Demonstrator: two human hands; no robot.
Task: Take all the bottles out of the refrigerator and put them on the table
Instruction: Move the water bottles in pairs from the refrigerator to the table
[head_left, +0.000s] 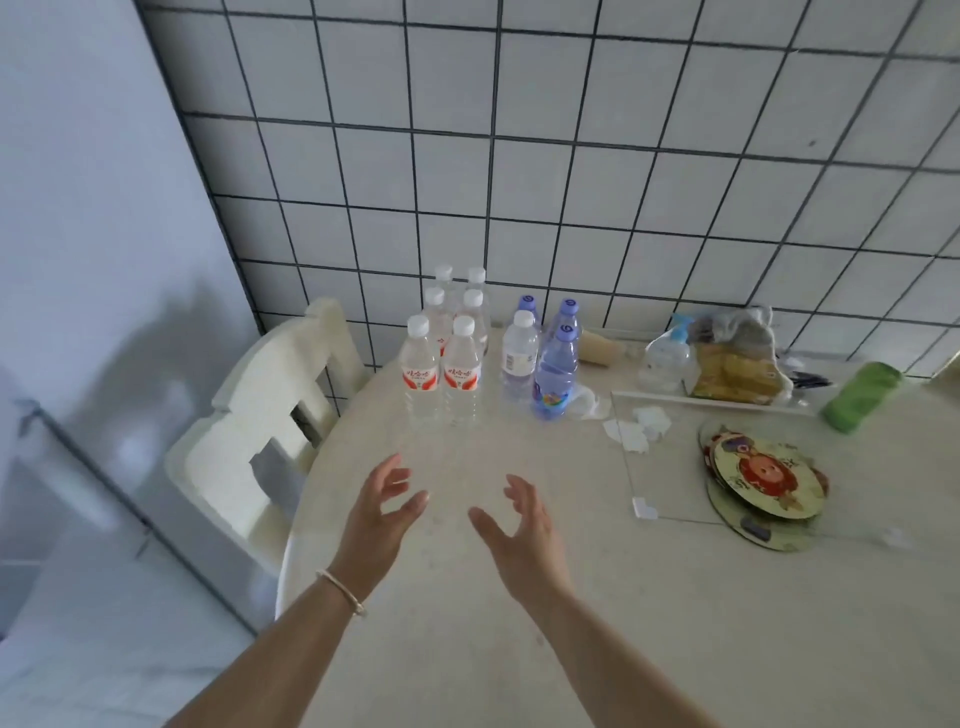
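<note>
From the head camera we see much that is unclear. The heap against the tiled wall (571, 156), a crumpled plastic bag (727, 358) with yellowish packets, is too jumbled for us to name its contents. A spray bottle (667, 358) stands in front of it, and a green roll (860, 397) lies near the right edge, partly blurred. A glass pane (675, 467) lies flat on the table (519, 623), hard to trace except by its edges; it covers part of a stack of round printed mats (763, 483). The far bottles are partly hidden behind the nearer ones. Both our forearms are cut off at the bottom edge.

The red-label bottles (441, 374), six with white caps, stand upright in two rows at the table's far left. Just beside them to the right stand the blue bottles (553, 374) and one clear bottle (519, 358). A white chair (260, 431) stands at the table's left.

Our left hand (382, 512) and right hand (519, 525) hover above the table, near to and on this side of the bottles, touching nothing. Each has its fingers spread and loosely curved, palms facing each other, holding nothing. A thin bracelet (343, 592) circles the left wrist.
</note>
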